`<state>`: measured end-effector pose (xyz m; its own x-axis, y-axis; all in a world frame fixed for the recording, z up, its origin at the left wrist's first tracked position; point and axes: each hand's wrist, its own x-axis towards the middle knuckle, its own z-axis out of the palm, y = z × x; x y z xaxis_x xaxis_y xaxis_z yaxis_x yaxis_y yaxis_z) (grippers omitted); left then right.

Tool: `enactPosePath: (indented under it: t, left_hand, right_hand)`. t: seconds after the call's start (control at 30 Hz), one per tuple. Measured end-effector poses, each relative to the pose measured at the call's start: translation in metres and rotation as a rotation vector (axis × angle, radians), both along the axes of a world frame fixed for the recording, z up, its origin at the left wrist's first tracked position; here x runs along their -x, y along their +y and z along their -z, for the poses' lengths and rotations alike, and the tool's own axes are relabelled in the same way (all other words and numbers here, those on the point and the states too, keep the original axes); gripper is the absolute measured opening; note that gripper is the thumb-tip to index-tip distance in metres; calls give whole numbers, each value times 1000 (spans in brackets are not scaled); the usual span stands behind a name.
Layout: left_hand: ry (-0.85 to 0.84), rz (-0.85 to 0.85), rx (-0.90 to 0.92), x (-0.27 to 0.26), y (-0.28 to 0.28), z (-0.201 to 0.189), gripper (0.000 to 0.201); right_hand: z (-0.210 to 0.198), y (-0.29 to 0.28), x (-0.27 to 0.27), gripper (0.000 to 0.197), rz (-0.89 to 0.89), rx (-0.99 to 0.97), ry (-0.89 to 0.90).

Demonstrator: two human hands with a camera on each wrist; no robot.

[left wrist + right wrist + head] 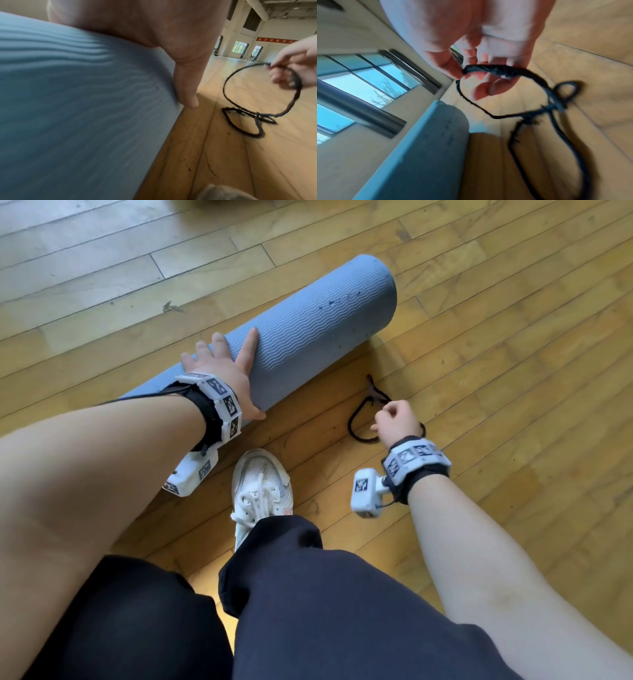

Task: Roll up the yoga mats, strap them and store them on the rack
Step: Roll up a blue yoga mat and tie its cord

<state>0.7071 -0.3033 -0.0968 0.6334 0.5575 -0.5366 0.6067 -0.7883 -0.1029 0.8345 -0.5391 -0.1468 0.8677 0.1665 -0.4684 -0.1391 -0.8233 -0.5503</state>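
While pinching strap (496, 70), right grip (471, 56).

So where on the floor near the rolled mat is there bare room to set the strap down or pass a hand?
Bare floorboards lie right of the rolled blue yoga mat and beyond its far end. Crowded: the strip between the mat and the white sneaker, where the left hand presses the roll and the right hand pinches the black strap.
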Motion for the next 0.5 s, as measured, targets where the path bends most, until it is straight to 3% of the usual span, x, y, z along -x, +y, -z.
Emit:
enactPosePath:
  t: [0.1, 0.27, 0.4, 0.5]
  left_hand:
    - [-35, -12, 6, 0, 7, 1, 133]
    - [-95, -34, 22, -4, 15, 0, 126]
    - [-118, -72, 67, -7, 26, -4, 123]
    - [-112, -68, 82, -7, 30, -6, 120]
  right_hand:
    - [-37, -1, -18, 15, 236, -238, -29]
    - [-66, 14, -23, 14, 201, -385, -117]
    - [-43, 53, -10, 22, 109, -370, 111]
    - [-14, 86, -4, 20, 182, -349, 339]
